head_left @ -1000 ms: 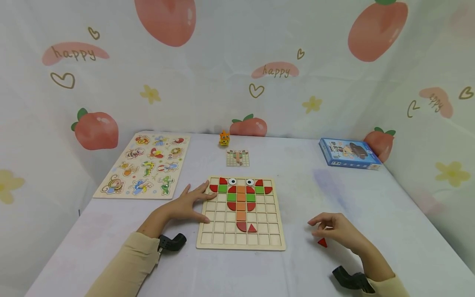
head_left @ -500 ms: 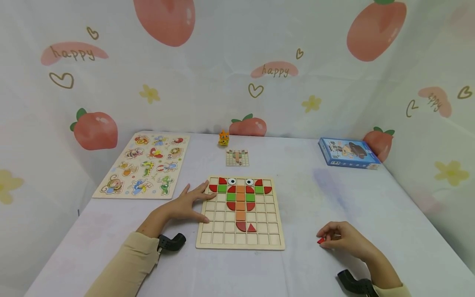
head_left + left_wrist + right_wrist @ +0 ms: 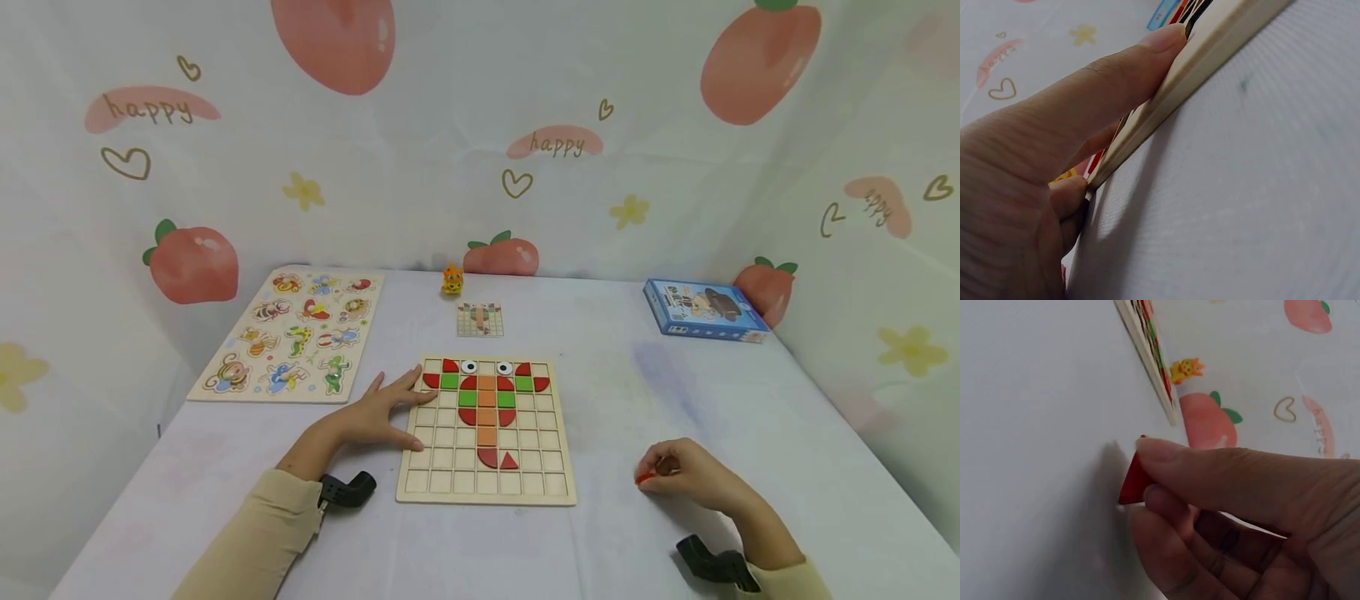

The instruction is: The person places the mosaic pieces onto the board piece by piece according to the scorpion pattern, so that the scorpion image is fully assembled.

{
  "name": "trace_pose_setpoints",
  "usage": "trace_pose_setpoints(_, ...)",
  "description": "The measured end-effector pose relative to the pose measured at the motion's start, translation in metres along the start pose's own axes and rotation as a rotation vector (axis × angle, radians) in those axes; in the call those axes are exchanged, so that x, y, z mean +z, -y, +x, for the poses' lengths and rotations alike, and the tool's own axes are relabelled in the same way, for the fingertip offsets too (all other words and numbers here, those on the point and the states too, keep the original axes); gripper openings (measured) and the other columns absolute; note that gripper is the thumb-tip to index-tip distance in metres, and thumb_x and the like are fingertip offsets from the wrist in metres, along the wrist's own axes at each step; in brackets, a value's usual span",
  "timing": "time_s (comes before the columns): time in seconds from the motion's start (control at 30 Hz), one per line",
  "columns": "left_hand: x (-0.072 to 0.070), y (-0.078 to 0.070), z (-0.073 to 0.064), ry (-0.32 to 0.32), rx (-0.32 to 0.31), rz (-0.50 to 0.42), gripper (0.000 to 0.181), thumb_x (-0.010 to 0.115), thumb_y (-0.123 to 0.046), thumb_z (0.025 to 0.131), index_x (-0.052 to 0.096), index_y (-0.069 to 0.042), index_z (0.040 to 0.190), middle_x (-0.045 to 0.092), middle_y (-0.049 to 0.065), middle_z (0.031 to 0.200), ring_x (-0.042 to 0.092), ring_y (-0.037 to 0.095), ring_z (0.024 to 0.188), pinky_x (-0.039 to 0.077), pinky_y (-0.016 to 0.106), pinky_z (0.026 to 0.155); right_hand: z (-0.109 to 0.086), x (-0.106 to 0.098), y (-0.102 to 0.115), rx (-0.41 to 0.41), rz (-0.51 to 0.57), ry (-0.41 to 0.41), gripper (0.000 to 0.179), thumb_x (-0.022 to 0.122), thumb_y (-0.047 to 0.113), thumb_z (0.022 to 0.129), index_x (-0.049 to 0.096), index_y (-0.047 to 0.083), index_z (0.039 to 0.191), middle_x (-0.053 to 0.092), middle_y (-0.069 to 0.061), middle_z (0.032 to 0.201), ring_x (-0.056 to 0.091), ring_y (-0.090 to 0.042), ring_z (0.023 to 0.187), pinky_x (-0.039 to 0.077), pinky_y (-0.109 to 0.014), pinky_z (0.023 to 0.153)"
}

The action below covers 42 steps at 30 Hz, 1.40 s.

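Between thumb and fingers, my right hand (image 3: 686, 475) pinches a red triangle tile (image 3: 1135, 481), right of the board and close over the tabletop. My left hand (image 3: 375, 417) rests on the left edge of the wooden grid board (image 3: 540, 483), fingers spread and mostly straight; in the left wrist view its thumb (image 3: 1104, 78) lies on the board's edge. Red, green and orange tiles plus two eye tiles form a figure on the grid. Low in that figure lies another red triangle (image 3: 509, 461), right of a red quarter-round tile (image 3: 487, 457).
Behind the board lies a small pattern card (image 3: 480, 320), with an orange toy figure (image 3: 452, 280) beyond it. A picture puzzle board (image 3: 292, 333) lies at the back left, and a blue box (image 3: 705, 310) at the back right. A printed cloth hangs behind the table.
My right hand has come down and taken hold of the red triangle that lay on the table, lifting it slightly. My left hand has stayed on the board.
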<state>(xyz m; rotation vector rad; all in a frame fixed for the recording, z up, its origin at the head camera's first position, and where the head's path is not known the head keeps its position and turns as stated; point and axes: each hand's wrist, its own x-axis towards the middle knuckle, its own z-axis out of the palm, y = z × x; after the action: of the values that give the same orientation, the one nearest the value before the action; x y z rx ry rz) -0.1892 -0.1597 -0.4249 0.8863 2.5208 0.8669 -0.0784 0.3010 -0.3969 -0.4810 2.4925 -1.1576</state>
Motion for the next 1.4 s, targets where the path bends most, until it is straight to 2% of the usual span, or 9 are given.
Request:
trace_pose_setpoints(0.13, 0.0, -0.001, 0.0, 0.0, -0.005, -0.008, 0.085, 0.078, -0.049, 0.068, 0.044, -0.021, 0.14, 0.004, 0.01, 0.158, 0.005, 0.029, 0.146, -0.014, 0.054, 0.113, 0.013, -0.002, 0.011, 0.046, 0.012, -0.007, 0.015, 0.068, 0.015, 0.084, 0.067, 0.001, 0.089, 0.067, -0.004, 0.082, 0.059, -0.003, 0.07, 0.053, -0.021, 0.063)
trace_pose_setpoints(0.33, 0.0, -0.001, 0.0, 0.005, -0.013, -0.01, 0.085, 0.077, -0.05, 0.068, 0.043, -0.021, 0.141, 0.003, 0.008, 0.158, 0.004, 0.029, 0.146, -0.015, 0.053, 0.113, 0.035, 0.003, 0.027, 0.035, 0.074, -0.016, 0.023, 0.065, 0.014, 0.086, 0.066, -0.005, 0.1, 0.067, -0.014, 0.091, 0.061, -0.006, 0.074, 0.056, -0.024, 0.065)
trace_pose_setpoints(0.57, -0.001, -0.001, 0.0, 0.001, -0.012, 0.004, 0.085, 0.077, -0.051, 0.068, 0.043, -0.022, 0.141, 0.003, 0.009, 0.158, 0.005, 0.029, 0.146, -0.014, 0.054, 0.113, 0.061, 0.029, 0.042, 0.05, 0.211, 0.017, 0.024, 0.067, 0.014, 0.085, 0.068, -0.005, 0.101, 0.068, -0.014, 0.096, 0.066, -0.013, 0.08, 0.057, -0.025, 0.07)
trace_pose_setpoints(0.8, 0.0, 0.001, 0.001, 0.004, -0.014, 0.004, 0.085, 0.077, -0.051, 0.068, 0.043, -0.022, 0.141, 0.003, 0.008, 0.158, 0.004, 0.029, 0.146, -0.014, 0.054, 0.113, 0.08, 0.058, 0.056, 0.029, 0.225, 0.07, 0.021, 0.07, 0.016, 0.083, 0.069, -0.002, 0.093, 0.07, -0.01, 0.091, 0.067, -0.013, 0.077, 0.054, -0.019, 0.069)
trace_pose_setpoints(0.97, 0.0, 0.0, 0.0, 0.006, -0.009, -0.003, 0.085, 0.076, -0.051, 0.068, 0.043, -0.021, 0.141, 0.003, 0.009, 0.158, 0.003, 0.03, 0.146, -0.015, 0.054, 0.113, 0.087, 0.071, 0.064, 0.023, 0.219, 0.086, 0.018, 0.071, 0.014, 0.082, 0.068, -0.002, 0.09, 0.07, -0.009, 0.086, 0.064, -0.011, 0.071, 0.053, -0.017, 0.067)
trace_pose_setpoints(1.17, -0.001, -0.002, 0.001, 0.002, -0.001, 0.005, 0.084, 0.077, -0.048, 0.069, 0.043, -0.02, 0.14, 0.004, 0.012, 0.158, 0.005, 0.032, 0.145, -0.014, 0.055, 0.113, 0.09, 0.078, 0.073, -0.002, 0.199, 0.069, 0.017, 0.072, 0.013, 0.081, 0.068, -0.002, 0.087, 0.07, -0.009, 0.083, 0.059, -0.008, 0.067, 0.052, -0.016, 0.063)
trace_pose_setpoints(1.4, 0.0, -0.001, 0.002, 0.005, -0.014, 0.004, 0.085, 0.077, -0.049, 0.069, 0.043, -0.02, 0.141, 0.004, 0.012, 0.158, 0.004, 0.032, 0.146, -0.014, 0.056, 0.113, 0.09, 0.086, 0.077, 0.019, 0.218, 0.074, 0.015, 0.072, 0.011, 0.08, 0.068, -0.003, 0.084, 0.07, -0.01, 0.078, 0.06, -0.01, 0.063, 0.052, -0.017, 0.059)
